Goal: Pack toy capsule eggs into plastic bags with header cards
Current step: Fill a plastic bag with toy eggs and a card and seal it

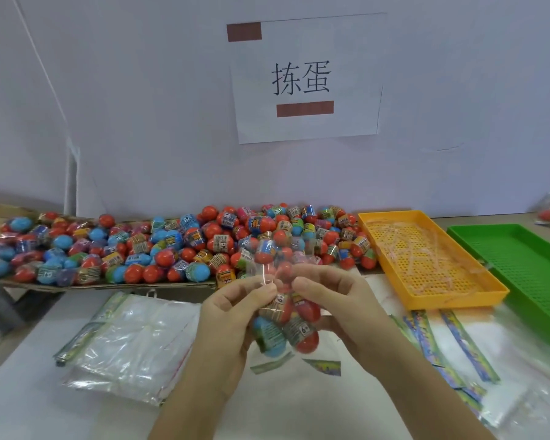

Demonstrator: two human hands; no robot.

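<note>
Both my hands hold a clear plastic bag (286, 325) above the table's middle. Inside it sit several capsule eggs, red and blue, with printed wraps. My left hand (232, 315) grips the bag's left side and pinches its top edge. My right hand (334, 309) grips the right side and pinches the same top edge. The bag's printed header card (323, 366) hangs below my hands. A big heap of loose capsule eggs (185, 246) lies on a cardboard sheet behind.
A stack of empty bags with header cards (131, 341) lies at the left. More bags with blue cards (451, 344) lie at the right. An orange perforated tray (432, 255) holds thin plastic strips; a green tray (527, 271) stands beside it. A white wall with a paper sign rises behind.
</note>
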